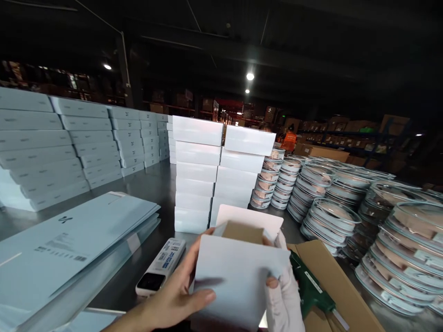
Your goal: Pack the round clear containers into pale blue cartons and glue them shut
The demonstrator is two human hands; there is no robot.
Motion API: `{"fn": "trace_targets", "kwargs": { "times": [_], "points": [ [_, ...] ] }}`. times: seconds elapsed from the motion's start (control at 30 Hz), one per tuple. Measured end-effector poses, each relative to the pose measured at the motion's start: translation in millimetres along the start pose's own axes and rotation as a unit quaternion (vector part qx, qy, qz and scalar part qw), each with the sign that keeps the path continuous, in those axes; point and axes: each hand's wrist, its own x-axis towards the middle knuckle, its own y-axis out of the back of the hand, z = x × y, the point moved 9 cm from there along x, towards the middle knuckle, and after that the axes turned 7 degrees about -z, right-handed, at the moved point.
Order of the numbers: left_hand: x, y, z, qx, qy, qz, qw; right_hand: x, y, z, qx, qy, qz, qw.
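Centrally, low in frame: white box [238, 272], lid flap up, held just above the steel table [152, 184]. Left hand [173, 295] bare, thumb pressed across the front panel. Right hand [282, 295], in a pale glove, grips the right edge. Green tool [309, 288] lies on cardboard [332, 276] beside it; handheld device [161, 266] rests to the left.

- The bare left hand [173, 295] comes in from the lower left of the frame, forearm angled up toward the centre, palm turned right.
- Its thumb lies flat along the lower front of what it grips; the other fingers [194, 251] curl up the left edge.
- The right hand [284, 295], in a white fabric glove with open fingertips, rises at lower centre-right.
- One bare fingertip presses the right edge; a gloved finger points upward behind it.
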Motion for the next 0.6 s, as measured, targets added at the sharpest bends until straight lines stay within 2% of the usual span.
{"fn": "trace_targets", "kwargs": {
  "times": [0.1,0.23,0.3,0.37,0.43,0.5,0.53,0.57,0.6],
  "points": [
    [6.0,-3.6,9.7,0.017,0.032,0.039,0.999,-2.5,-8.2,15.4,0.072,-0.050,-0.007,0.996],
    [2.5,4.4,15.9,0.020,0.058,0.120,0.991,-12.8,-8.1,2.6,0.049,-0.096,0.102,0.989],
    [-1.0,5.5,14.7,0.054,0.057,0.104,0.991,-13.5,-11.1,-7.6,0.055,-0.085,0.115,0.988],
    [-3.9,3.7,11.8,0.117,0.058,0.035,0.991,-11.2,-4.6,-14.0,0.061,-0.041,0.095,0.993],
    [-9.2,11.3,14.5,0.171,0.045,0.001,0.984,-12.5,21.3,-9.8,0.023,-0.014,0.078,0.997],
    [-17.2,30.2,25.1,0.188,0.027,0.050,0.980,-19.2,61.8,10.1,-0.093,-0.062,0.066,0.992],
    [-22.9,39.7,31.6,0.184,0.021,0.092,0.978,-24.6,82.4,26.6,-0.187,-0.126,0.046,0.973],
    [-29.7,45.7,37.6,0.174,0.017,0.133,0.976,-32.4,104.7,44.0,-0.300,-0.202,0.030,0.932],
    [-36.7,46.5,42.0,0.165,0.016,0.160,0.973,-41.4,123.5,61.1,-0.402,-0.277,-0.001,0.873]
  ]
}}
